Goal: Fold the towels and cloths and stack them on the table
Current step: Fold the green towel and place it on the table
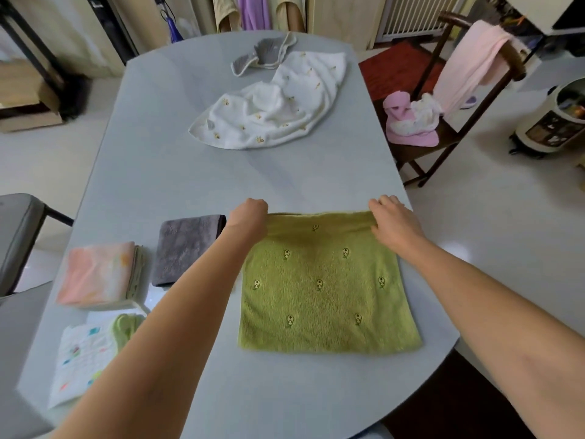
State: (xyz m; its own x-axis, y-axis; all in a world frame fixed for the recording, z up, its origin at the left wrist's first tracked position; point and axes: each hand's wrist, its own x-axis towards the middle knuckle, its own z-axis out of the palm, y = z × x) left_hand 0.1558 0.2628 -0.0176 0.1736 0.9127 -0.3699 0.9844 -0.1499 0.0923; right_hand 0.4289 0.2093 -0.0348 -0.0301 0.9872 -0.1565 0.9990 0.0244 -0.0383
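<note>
Nearby, the green towel lies flat close to the tabletop's near edge, bare surface stretching beyond it to the crumpled white cloth. No writing is readable. Left hand and right hand each pinch a far corner, the towel spreading toward the person.

- Table: grey-blue top, rounded corners.
- Green towel: flat near my edge, right of centre.
- Grey cloth, folded, beside it; pink cloth, folded, at left edge.
- White patterned cloth, near-left corner.
- White towel, rumpled, far end; small grey cloth touching it at far edge.
</note>
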